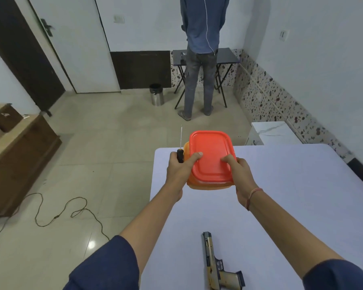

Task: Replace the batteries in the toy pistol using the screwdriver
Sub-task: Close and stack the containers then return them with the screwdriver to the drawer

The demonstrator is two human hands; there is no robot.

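Smooth tabletop (281,206); left hand (177,170) around thin screwdriver (180,155) and rounded orange plastic box (211,155), right hand's (242,176) grip opposite.

Single head-worn wide-angle view, facing forward and down along both outstretched arms. The left hand (177,170) and right hand (242,176) sit near frame centre, close to the lens. The table (302,206) spreads beneath and right of them, while the floor (113,143) and far wall (145,21) lie beyond the hands, with straight lines bowed at the edges
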